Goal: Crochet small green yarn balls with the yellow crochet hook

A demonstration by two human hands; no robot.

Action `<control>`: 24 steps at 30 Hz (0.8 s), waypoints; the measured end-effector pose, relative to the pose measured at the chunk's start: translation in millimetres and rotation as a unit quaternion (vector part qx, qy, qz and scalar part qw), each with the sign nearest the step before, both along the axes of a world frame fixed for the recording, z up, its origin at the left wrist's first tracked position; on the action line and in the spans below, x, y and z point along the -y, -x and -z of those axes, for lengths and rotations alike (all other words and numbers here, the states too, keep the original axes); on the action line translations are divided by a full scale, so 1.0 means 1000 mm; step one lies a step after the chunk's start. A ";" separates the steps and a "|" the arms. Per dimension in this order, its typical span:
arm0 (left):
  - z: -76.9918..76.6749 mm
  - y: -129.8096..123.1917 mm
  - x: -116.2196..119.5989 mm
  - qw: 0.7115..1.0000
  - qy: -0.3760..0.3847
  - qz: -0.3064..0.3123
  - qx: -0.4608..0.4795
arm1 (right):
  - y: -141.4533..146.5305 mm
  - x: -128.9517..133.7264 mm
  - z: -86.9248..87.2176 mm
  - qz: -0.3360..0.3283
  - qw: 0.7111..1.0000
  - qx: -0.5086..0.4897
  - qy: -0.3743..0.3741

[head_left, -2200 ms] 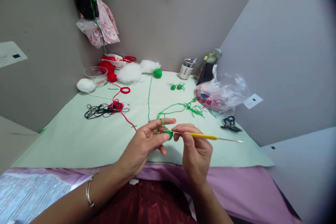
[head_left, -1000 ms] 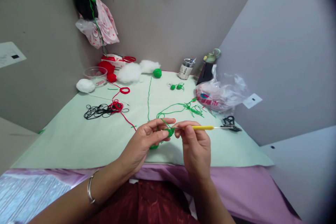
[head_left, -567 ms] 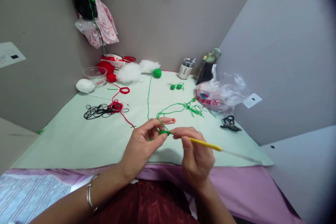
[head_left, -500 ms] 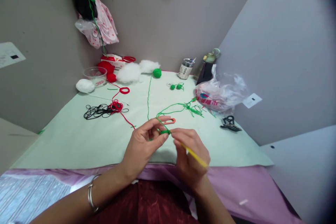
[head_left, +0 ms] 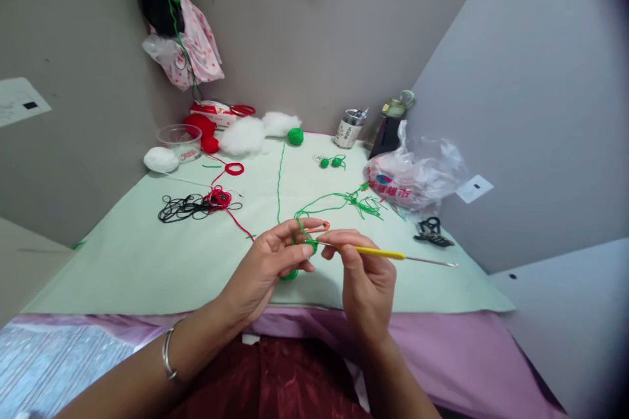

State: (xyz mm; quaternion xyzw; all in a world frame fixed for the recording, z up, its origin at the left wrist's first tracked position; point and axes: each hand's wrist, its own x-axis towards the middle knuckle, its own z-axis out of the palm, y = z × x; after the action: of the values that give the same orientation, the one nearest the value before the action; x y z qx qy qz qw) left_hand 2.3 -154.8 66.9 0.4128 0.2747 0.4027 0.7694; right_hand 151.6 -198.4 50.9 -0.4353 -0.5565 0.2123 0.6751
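Note:
My left hand (head_left: 270, 262) pinches a small piece of green crochet work (head_left: 311, 246) between thumb and fingers. Green yarn (head_left: 303, 226) runs over its raised index finger. In my right hand (head_left: 368, 275) is a crochet hook (head_left: 378, 253) with a yellow handle, held nearly level. Its left tip meets the green work, and its bare metal end points right. Just behind the fingertips lies an orange stitch marker (head_left: 324, 226), partly covered by my left hand. More green crochet hangs below the left fingers, partly hidden.
At the left lie tangled black cord (head_left: 181, 208), red yarn (head_left: 217, 197) and a clear tub (head_left: 179, 143). White stuffing (head_left: 243, 136) and a green ball (head_left: 295, 137) sit at the back. On the right are a plastic bag (head_left: 413, 173), a black claw clip (head_left: 433, 233) and green yarn ends (head_left: 363, 203).
The crochet hook has swung from slanting down toward me to nearly level, pointing right. My right hand has turned with it. My left hand still pinches the green work.

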 end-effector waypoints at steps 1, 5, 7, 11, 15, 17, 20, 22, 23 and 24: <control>0.001 0.001 0.000 1.000 -0.005 -0.001 -0.009 | 0.000 0.001 0.000 0.010 1.000 0.005 -0.002; 0.001 0.004 -0.001 0.999 -0.029 -0.020 -0.012 | -0.002 0.006 0.000 0.046 0.999 0.014 -0.015; 0.000 0.005 -0.001 0.999 -0.046 -0.025 -0.008 | -0.003 0.007 0.000 0.053 0.998 0.006 -0.021; 0.002 0.007 0.001 0.994 -0.089 -0.016 -0.053 | -0.002 0.008 0.000 0.047 0.998 -0.013 -0.039; 0.005 0.007 0.002 0.991 -0.104 -0.038 -0.074 | -0.002 0.012 0.000 0.041 0.997 0.049 -0.045; 0.004 0.007 0.001 0.992 -0.095 -0.036 -0.070 | -0.003 0.014 0.000 0.047 0.995 0.070 -0.052; 0.001 0.008 -0.001 0.995 -0.077 -0.013 -0.056 | -0.005 0.012 -0.001 0.043 0.998 0.020 -0.045; -0.001 0.007 -0.002 0.997 -0.058 0.000 -0.040 | -0.006 0.008 -0.001 0.013 0.998 -0.058 -0.022; -0.002 0.007 -0.002 0.998 -0.048 0.003 -0.033 | -0.006 0.006 0.000 -0.010 0.995 -0.094 -0.011; -0.002 0.006 -0.002 0.999 -0.039 0.006 -0.027 | -0.006 0.004 0.000 -0.033 0.992 -0.118 -0.001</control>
State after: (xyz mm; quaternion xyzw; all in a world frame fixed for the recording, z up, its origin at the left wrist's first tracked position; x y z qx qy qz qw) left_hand -3.7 -153.2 69.0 0.4552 0.2768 0.3971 0.7473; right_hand 157.2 -202.1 50.6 -0.3876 -0.4869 0.2837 0.7295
